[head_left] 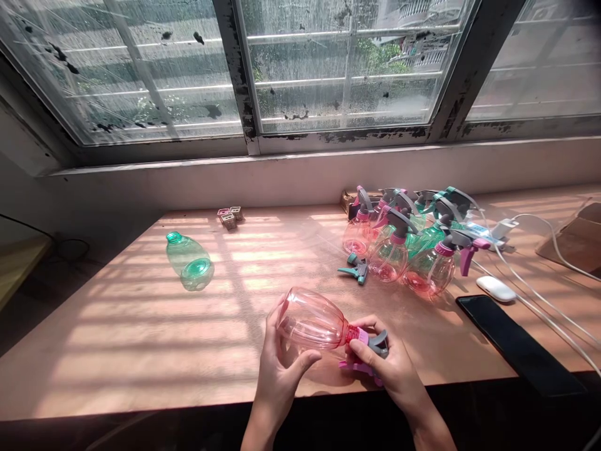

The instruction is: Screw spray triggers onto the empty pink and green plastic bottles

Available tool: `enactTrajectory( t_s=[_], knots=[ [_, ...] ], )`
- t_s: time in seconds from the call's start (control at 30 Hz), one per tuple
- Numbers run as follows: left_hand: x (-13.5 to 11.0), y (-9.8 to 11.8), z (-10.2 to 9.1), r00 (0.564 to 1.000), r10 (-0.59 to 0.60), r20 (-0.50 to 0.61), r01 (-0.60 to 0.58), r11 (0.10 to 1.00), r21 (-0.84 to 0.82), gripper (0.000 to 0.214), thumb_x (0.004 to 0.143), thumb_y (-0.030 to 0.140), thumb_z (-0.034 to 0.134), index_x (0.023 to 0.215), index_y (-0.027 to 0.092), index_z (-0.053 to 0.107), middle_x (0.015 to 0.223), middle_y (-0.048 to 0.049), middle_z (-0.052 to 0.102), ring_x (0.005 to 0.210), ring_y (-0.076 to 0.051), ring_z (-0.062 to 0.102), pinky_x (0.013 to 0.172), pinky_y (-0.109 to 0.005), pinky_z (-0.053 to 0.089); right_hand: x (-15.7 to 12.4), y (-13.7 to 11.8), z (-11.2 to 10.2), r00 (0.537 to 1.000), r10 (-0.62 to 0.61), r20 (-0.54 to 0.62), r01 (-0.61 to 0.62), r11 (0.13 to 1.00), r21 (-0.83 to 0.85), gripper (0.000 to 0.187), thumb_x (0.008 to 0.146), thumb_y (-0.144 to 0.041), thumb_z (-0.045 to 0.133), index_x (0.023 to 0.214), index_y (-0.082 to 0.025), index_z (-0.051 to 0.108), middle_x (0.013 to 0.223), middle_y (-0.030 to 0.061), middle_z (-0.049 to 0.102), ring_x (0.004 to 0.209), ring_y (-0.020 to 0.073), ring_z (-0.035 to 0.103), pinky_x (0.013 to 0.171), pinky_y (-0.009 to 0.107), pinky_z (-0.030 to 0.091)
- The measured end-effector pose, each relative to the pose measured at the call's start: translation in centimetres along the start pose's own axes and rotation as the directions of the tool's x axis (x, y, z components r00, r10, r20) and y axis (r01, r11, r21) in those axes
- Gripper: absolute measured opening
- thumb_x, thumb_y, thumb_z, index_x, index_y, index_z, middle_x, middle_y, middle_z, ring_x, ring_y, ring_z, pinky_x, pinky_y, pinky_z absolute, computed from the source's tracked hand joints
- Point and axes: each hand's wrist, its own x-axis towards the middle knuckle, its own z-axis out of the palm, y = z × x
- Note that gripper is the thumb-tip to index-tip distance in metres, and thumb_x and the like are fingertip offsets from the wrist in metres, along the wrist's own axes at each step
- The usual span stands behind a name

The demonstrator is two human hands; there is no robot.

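Note:
My left hand [278,363] is wrapped around the body of a clear pink spray bottle [312,322], which lies tilted with its base pointing away from me. My right hand [387,366] grips the pink and grey trigger head [370,351] at the bottle's neck. Both hands are just above the wooden table [141,326] near its front edge.
A headless green bottle [190,262] lies on its side at the left. A pile of several pink and green spray bottles [408,241] sits at the right, with a loose teal trigger head [355,269] beside it. A black phone [509,341], white mouse [496,289] and white cables [539,294] lie at the far right.

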Motion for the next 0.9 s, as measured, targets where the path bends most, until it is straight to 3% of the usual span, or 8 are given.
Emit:
enactTrajectory(
  t_s=[0.17, 0.37, 0.5, 0.67, 0.8, 0.9],
  knots=[
    [0.17, -0.19, -0.12, 1.000, 0.012, 0.015, -0.012, 1.000, -0.002, 0.077, 0.081, 0.035, 0.090, 0.149, 0.037, 0.053, 0.166, -0.0065, 0.047, 0.155, -0.035, 0.042, 0.129, -0.052, 0.033, -0.03, -0.15, 0.13, 1.000, 0.021, -0.017, -0.021, 1.000, 0.012, 0.048, 0.072, -0.054, 0.094, 0.098, -0.020, 0.073, 0.073, 0.0018, 0.074, 0.064, 0.0184, 0.070, 0.063, 0.036, 0.068],
    [0.03, -0.68, -0.44, 0.998, 0.063, 0.018, -0.064, 0.997, 0.041, 0.074, 0.079, 0.030, 0.091, 0.144, 0.041, 0.057, 0.168, -0.0036, 0.043, 0.159, -0.033, 0.036, 0.131, -0.050, 0.029, -0.12, -0.35, 0.00, 0.999, -0.013, -0.045, 0.017, 0.996, 0.089, 0.046, 0.075, -0.054, 0.093, 0.097, -0.020, 0.072, 0.070, 0.0012, 0.074, 0.063, 0.0145, 0.067, 0.053, 0.021, 0.058],
    [-0.17, -0.21, -0.10, 0.999, 0.026, 0.028, -0.024, 0.999, -0.049, 0.087, 0.070, 0.036, 0.097, 0.146, 0.037, 0.055, 0.170, -0.0070, 0.041, 0.158, -0.036, 0.037, 0.128, -0.047, 0.035, -0.04, -0.04, 0.03, 1.000, 0.002, -0.015, -0.001, 0.999, 0.033, 0.044, 0.076, -0.052, 0.093, 0.099, -0.020, 0.072, 0.074, 0.0010, 0.074, 0.065, 0.0159, 0.068, 0.061, 0.029, 0.065],
    [-0.05, 0.17, 0.27, 0.997, 0.012, -0.083, -0.017, 0.998, -0.056, 0.067, 0.083, 0.042, 0.087, 0.142, 0.032, 0.058, 0.166, -0.0105, 0.047, 0.156, -0.035, 0.041, 0.125, -0.048, 0.040, 0.06, 0.11, 0.25, 1.000, -0.002, -0.014, 0.002, 1.000, -0.010, 0.045, 0.074, -0.052, 0.094, 0.096, -0.019, 0.074, 0.077, 0.0001, 0.073, 0.066, 0.0172, 0.069, 0.067, 0.036, 0.069],
    [0.20, 0.11, -0.09, 0.999, 0.038, -0.007, -0.038, 0.999, 0.010, 0.060, 0.085, 0.035, 0.086, 0.140, 0.036, 0.061, 0.166, -0.0060, 0.047, 0.158, -0.033, 0.038, 0.128, -0.049, 0.035, 0.11, -0.09, 0.16, 0.998, -0.002, -0.065, 0.005, 0.999, 0.047, 0.047, 0.075, -0.054, 0.092, 0.100, -0.021, 0.072, 0.075, 0.0008, 0.075, 0.066, 0.0190, 0.070, 0.062, 0.033, 0.067],
    [0.16, -0.03, -0.34, 1.000, 0.004, 0.031, -0.004, 1.000, 0.005, 0.060, 0.085, 0.036, 0.085, 0.140, 0.036, 0.060, 0.163, -0.0064, 0.052, 0.154, -0.034, 0.045, 0.127, -0.051, 0.037, 0.12, -0.18, 0.11, 0.997, -0.013, -0.071, 0.018, 0.997, 0.070, 0.045, 0.077, -0.054, 0.091, 0.099, -0.021, 0.071, 0.071, -0.0002, 0.073, 0.062, 0.0171, 0.067, 0.058, 0.030, 0.063]
  ],
)
